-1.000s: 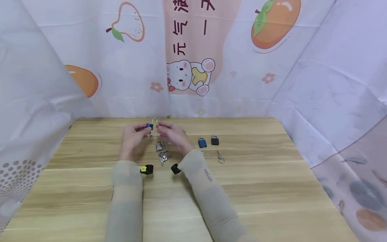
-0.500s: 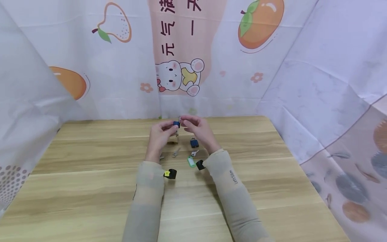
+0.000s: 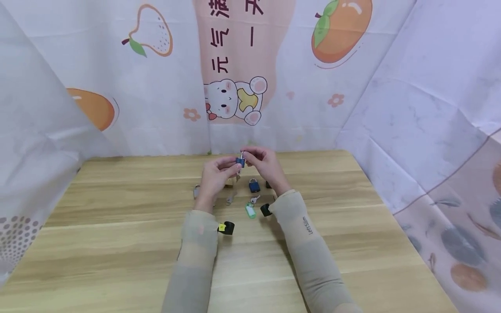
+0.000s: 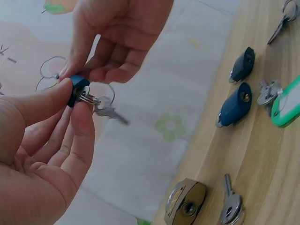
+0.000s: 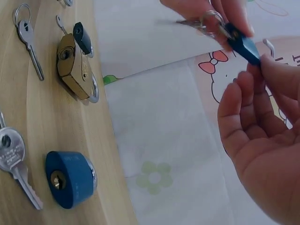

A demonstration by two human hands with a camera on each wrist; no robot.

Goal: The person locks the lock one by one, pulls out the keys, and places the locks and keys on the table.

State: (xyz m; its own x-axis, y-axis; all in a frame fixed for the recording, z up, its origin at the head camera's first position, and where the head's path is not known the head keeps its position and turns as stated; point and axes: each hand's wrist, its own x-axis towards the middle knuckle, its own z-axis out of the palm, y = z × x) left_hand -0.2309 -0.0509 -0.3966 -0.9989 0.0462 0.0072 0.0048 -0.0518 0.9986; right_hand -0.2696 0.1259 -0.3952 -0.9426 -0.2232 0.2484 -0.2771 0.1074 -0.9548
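Observation:
My left hand (image 3: 216, 174) pinches the body of a small blue padlock (image 3: 240, 162) between thumb and fingers, raised over the back of the table. A ring with keys (image 4: 111, 112) dangles from a key in its keyhole. From the other side, my right hand (image 3: 264, 163) pinches the padlock at its metal shackle (image 3: 242, 154), with thumb and forefinger. The remaining right fingers curl loosely. Below the hands are a larger blue padlock (image 5: 70, 179) and a brass padlock (image 5: 75, 68), partly hidden by the left hand in the head view.
A dark padlock (image 4: 243, 64) lies beside the larger blue one. A silver padlock (image 3: 196, 191) shows left of my left wrist. Loose keys (image 4: 232, 206) and a green key tag (image 3: 250, 211) lie nearer me. A patterned curtain (image 3: 156, 108) hangs behind the table (image 3: 129, 243).
Both hands have moved right over the table with the small padlock, from above the silver one to near the brass and blue ones. My right fingers have closed on the shackle. The head view has shifted.

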